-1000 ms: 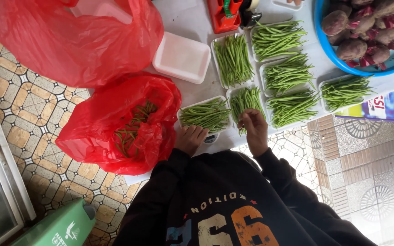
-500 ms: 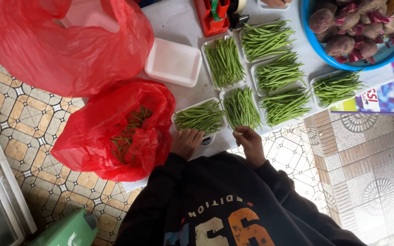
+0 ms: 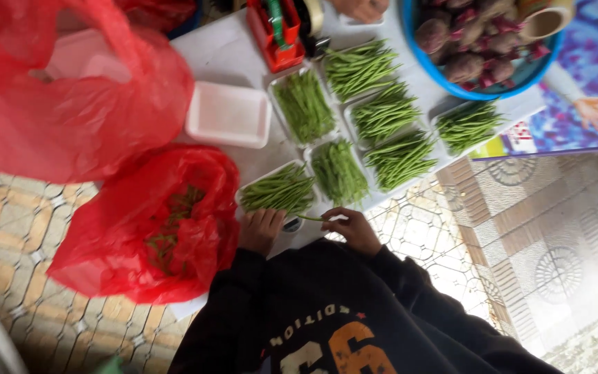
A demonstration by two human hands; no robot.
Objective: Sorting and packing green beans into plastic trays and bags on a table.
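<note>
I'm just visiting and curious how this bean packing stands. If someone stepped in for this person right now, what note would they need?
Left hand: at the near edge of the nearest bean tray; I cannot tell if it grips.
Right hand: pinching a single green bean beside that tray.
Things: the five other filled trays sit in a cluster further back on the white table. A red bag on the left holds loose beans.
Done: six trays hold beans.
Left: the empty white tray, the beans in the bag, and the one in hand.
</note>
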